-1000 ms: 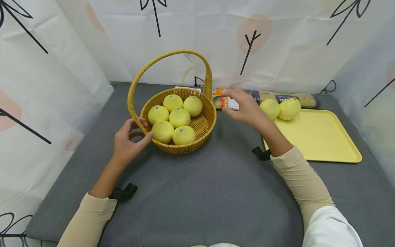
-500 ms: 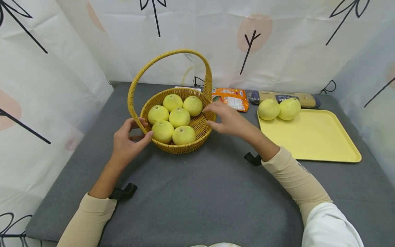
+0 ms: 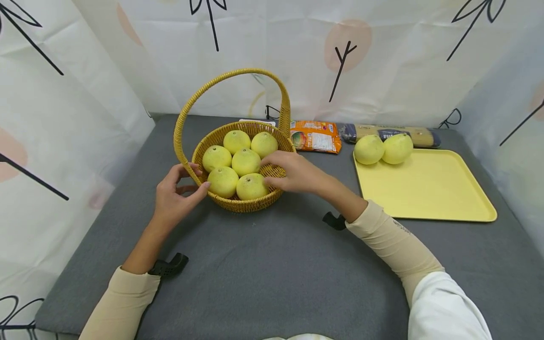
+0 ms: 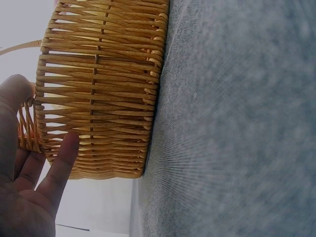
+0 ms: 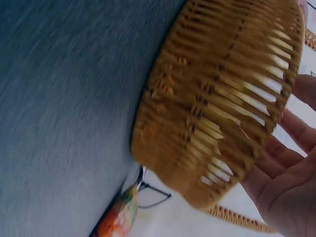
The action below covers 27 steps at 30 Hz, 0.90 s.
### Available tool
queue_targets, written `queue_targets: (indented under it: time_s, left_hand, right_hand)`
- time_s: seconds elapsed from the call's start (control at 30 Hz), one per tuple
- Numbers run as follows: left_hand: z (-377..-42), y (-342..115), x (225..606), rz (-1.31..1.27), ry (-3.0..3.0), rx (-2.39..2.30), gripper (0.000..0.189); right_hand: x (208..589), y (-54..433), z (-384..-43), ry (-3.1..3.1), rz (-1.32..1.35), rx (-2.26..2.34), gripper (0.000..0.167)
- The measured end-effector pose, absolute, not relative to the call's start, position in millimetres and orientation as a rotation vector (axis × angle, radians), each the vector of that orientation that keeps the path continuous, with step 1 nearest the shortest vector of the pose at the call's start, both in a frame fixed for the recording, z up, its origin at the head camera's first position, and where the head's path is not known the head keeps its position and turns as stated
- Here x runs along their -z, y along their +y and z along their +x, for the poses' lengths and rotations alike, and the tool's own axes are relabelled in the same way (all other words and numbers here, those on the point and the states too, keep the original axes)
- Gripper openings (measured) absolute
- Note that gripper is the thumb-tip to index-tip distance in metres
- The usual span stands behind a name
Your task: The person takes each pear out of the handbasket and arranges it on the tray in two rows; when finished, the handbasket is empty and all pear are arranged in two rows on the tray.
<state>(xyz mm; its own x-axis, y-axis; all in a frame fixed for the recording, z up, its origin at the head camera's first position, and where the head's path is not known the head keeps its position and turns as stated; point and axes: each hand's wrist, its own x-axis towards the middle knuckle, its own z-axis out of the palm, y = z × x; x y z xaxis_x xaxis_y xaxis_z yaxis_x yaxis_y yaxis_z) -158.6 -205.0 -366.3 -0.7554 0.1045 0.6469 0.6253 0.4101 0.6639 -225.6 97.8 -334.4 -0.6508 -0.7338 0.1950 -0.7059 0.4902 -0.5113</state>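
Note:
A yellow woven basket (image 3: 244,206) with a tall arched handle stands left of centre and contains several round yellow-green grapefruit-like fruits (image 3: 246,162). At its left side my left hand (image 3: 175,193) holds the rim near the handle's foot, fingers behind and thumb in front. The left wrist view shows a fingertip against the basket's woven wall (image 4: 98,103). My right hand (image 3: 297,174) reaches over the right rim, its loosely bent fingers beside the front-right fruit (image 3: 252,186). Whether they touch that fruit I cannot tell. In the right wrist view the basket wall (image 5: 197,108) partly hides those fingers.
A yellow tray (image 3: 433,189) lies on the right, with two more such fruits (image 3: 369,149) at its back left corner. Along the back edge lie an orange packet (image 3: 316,137) and a long pasta pack (image 3: 418,137). Grey cloth (image 3: 255,274) covers the table.
My right hand has moved left and towards me, from in front of the orange packet to inside the basket's right side. The left hand keeps its place at the rim.

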Motion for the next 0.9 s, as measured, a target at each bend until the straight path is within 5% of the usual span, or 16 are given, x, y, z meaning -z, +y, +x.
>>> queue_targets:
  time_s: [0.9]
  left_hand:
    - [-158.6, -205.0, 367.6, -0.637, -2.143, 1.347, 0.041]
  right_hand:
    - [340.5, 71.9, -224.4, 2.579, -1.154, 0.935, 0.047]
